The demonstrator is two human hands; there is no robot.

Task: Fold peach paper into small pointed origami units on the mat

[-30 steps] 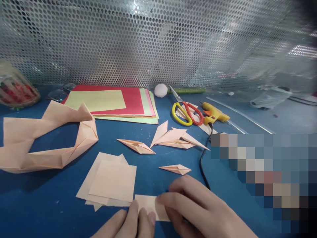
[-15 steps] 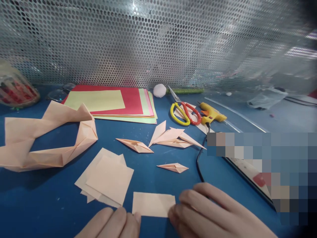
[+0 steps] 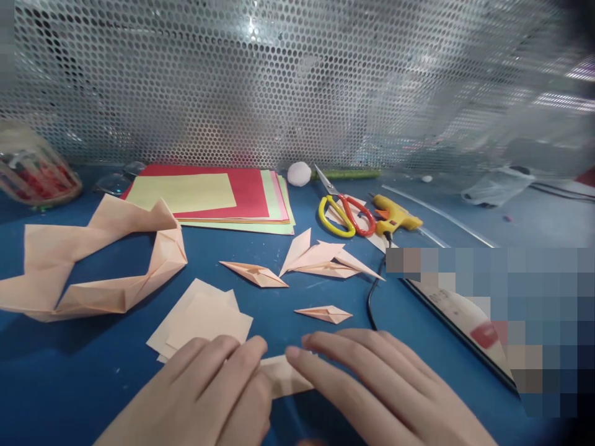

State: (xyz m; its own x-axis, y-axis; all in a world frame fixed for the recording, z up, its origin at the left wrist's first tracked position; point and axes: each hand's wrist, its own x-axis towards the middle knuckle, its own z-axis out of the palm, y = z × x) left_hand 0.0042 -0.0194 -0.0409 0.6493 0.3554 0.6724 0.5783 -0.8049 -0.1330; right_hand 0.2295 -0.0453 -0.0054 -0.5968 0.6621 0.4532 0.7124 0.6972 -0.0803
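A small piece of peach paper (image 3: pixel 289 376), which looks folded into a strip, is between my two hands near the front of the blue table. My left hand (image 3: pixel 199 393) grips its left end, with fingers bent and the thumb mostly hidden. Long fingers of my right hand (image 3: pixel 372 387) reach over its right end, the index fingertip on the paper and the thumb out of sight. Partly under my left hand lies a stack of peach paper squares (image 3: pixel 204 316). Just beyond the hands lies one narrow folded paper petal (image 3: pixel 325 314), with another folded petal (image 3: pixel 255 274) farther left.
A group of folded petals (image 3: pixel 325 257) lies behind. At left is a folded paper ring (image 3: pixel 111 297), behind it a jar (image 3: pixel 37 167). Coloured sheets (image 3: pixel 186 192), scissors (image 3: pixel 346 214) and a yellow glue gun (image 3: pixel 395 214) with a black cord lie along the perforated metal screen (image 3: pixel 279 80).
Both hands have moved forward and over the paper strip, hiding its ends. My left hand now overlaps the stack of squares. The view has shifted slightly.
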